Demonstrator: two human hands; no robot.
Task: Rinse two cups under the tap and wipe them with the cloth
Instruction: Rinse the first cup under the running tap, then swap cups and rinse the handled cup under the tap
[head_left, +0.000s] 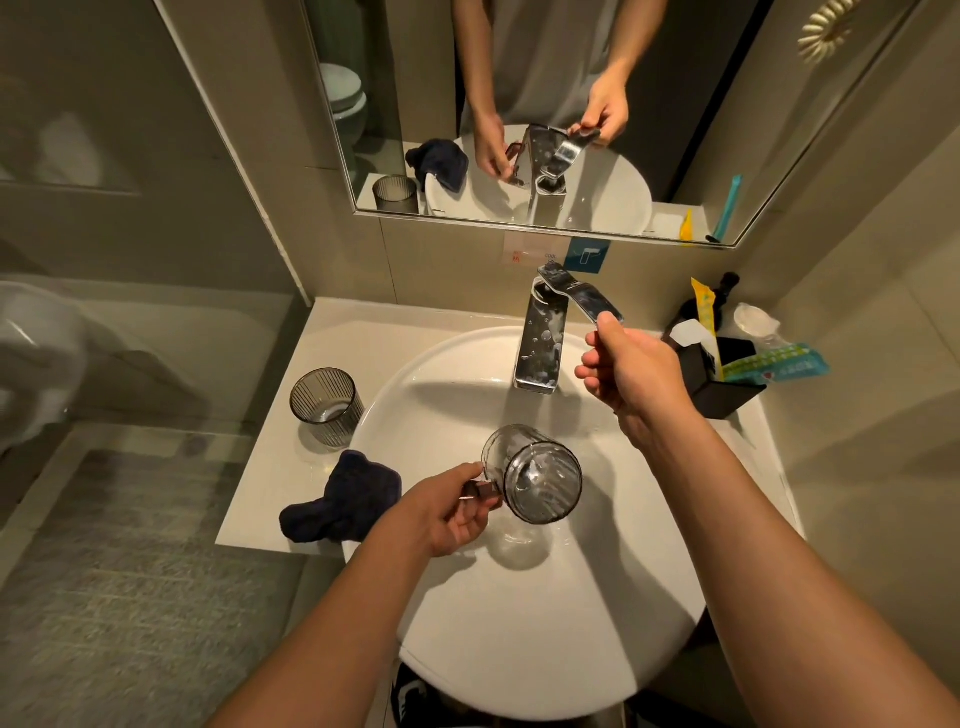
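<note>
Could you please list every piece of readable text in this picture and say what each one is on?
"COOL": on the pale sticker on the wall above the tap.
Red characters on the same sticker: too blurred to read.
Teal sign: a pictogram only, no words.
Green packet and yellow packet: print too small to read.

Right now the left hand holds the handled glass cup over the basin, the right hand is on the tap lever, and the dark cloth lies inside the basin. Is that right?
Not quite. In the head view the dark cloth lies on the counter left of the basin, near the ribbed cup, not inside it. The rest holds: the left hand holds the handled glass cup over the basin, and the right hand is on the tap lever.
</note>
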